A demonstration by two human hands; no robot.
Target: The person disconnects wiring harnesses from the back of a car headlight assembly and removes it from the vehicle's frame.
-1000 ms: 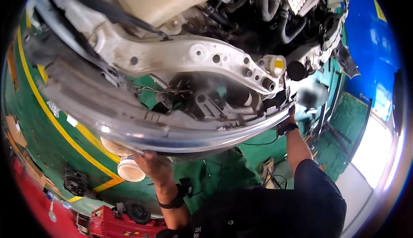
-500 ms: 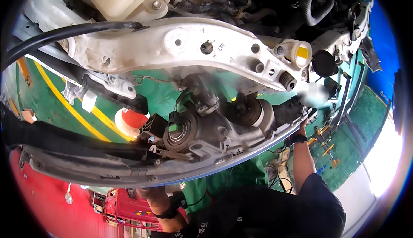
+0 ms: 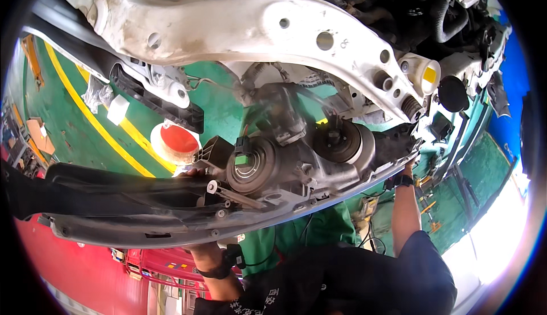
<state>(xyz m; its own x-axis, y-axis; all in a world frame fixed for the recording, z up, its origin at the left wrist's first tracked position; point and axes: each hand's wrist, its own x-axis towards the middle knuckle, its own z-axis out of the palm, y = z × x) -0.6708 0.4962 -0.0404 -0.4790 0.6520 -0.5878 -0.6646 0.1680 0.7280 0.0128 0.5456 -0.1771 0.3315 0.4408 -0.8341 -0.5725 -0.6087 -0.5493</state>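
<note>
A long headlight assembly (image 3: 293,170), dusty grey and black with two round rear covers and a green connector (image 3: 242,160), hangs below the car's white front crossmember (image 3: 228,27). My left hand (image 3: 204,250) grips it from underneath on the left. Its fingertips show faintly above, beside a black bracket, while the panel hides the rest. At the far right end, my right hand (image 3: 408,171) is closed around the assembly's edge, with its fingers partly hidden. A black panel (image 3: 137,201) extends leftward from the headlight. A thin blue edge runs along the near side.
Hoses and a white reservoir neck (image 3: 423,76) lie in the engine bay above. A red and white round object (image 3: 176,142) and a white box (image 3: 118,110) are on the green floor with yellow lines. A red cart (image 3: 165,264) stands below left.
The view has shifted, with the crossmember now higher and farther right. The gap between crossmember and headlight assembly looks slightly wider. Both hands keep their hold.
</note>
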